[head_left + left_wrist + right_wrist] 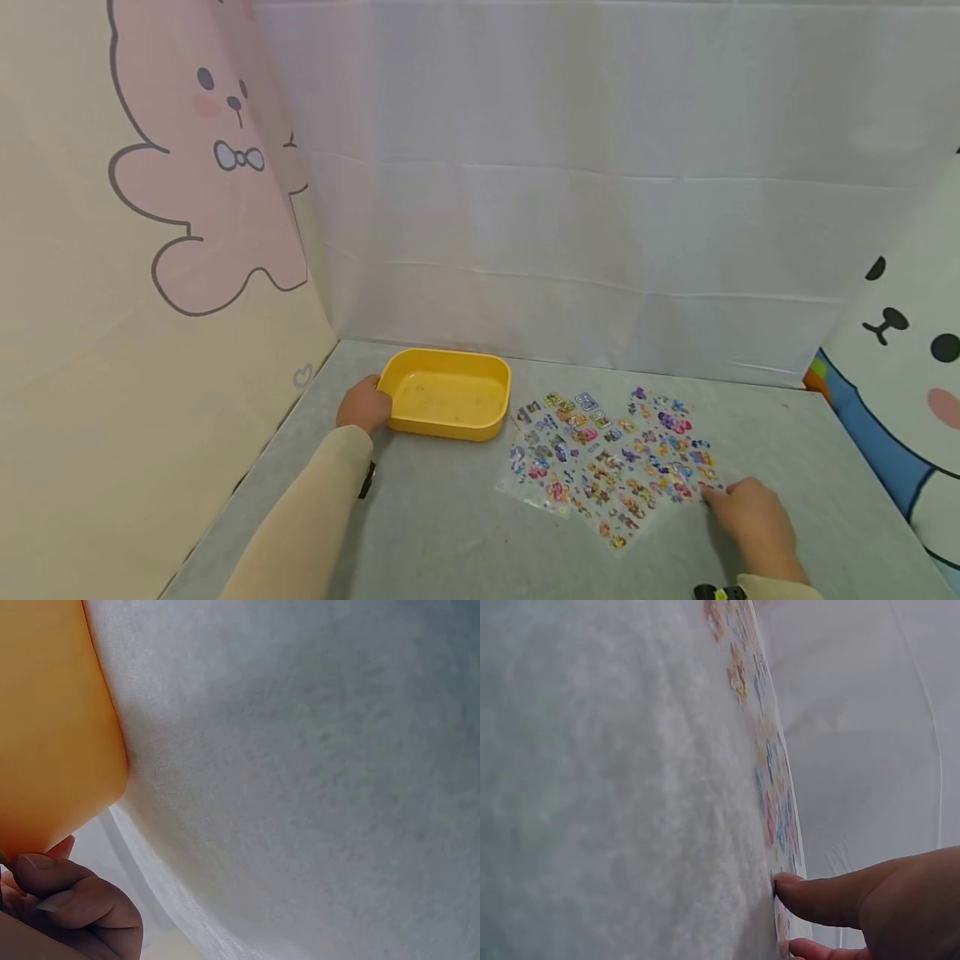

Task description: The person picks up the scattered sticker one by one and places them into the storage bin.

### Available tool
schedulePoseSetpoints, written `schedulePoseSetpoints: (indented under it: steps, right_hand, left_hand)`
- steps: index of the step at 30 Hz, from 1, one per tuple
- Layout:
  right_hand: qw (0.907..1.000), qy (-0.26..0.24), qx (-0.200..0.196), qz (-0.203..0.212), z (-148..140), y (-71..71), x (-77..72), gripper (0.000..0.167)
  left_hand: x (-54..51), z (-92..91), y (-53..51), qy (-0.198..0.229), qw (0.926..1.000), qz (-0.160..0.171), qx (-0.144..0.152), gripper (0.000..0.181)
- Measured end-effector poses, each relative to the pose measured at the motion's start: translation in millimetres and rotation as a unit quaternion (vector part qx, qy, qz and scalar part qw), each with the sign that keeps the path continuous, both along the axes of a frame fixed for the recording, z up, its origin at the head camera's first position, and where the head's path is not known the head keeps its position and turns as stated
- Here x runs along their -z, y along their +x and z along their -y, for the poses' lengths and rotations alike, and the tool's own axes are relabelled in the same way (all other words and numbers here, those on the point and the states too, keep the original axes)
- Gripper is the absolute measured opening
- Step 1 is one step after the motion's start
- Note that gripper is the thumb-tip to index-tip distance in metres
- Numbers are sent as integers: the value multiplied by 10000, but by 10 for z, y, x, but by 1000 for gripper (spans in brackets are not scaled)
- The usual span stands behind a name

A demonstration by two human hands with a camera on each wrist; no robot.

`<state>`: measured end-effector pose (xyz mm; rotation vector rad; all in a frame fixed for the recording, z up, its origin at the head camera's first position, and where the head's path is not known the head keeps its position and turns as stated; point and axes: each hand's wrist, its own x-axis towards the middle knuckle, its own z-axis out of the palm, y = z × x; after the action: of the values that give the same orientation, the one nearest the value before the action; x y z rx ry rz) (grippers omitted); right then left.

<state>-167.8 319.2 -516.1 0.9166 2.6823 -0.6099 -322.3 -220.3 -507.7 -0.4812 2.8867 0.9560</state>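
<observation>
Right hand (753,518) apparently pinches an edge of the sticker sheets (611,468), likely light, floppy, best held there. Left hand (364,406) grips the yellow tray (448,398), probably stiff, by its rim

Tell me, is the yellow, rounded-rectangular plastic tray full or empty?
Empty: in the head view, the tray shows its bare floor, with only faint marks.
</observation>
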Motion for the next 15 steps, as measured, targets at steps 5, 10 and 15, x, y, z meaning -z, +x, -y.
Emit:
schedulePoseSetpoints:
  steps: [5, 10, 15]
  right_hand:
    - [10000, 1, -69, 61, 14, -2, -15, 51]
    - [9998, 74, -107, 133, 28, -16, -32, 55]
    - [9994, 149, -90, 314, 47, -43, -49, 58]
  left_hand:
    - [-4, -4, -7, -34, 10000, -23, 9, 55]
    - [-11, -8, -2, -35, 10000, 6, 3, 55]
    - [-10, -5, -5, -10, 10000, -5, 15, 55]
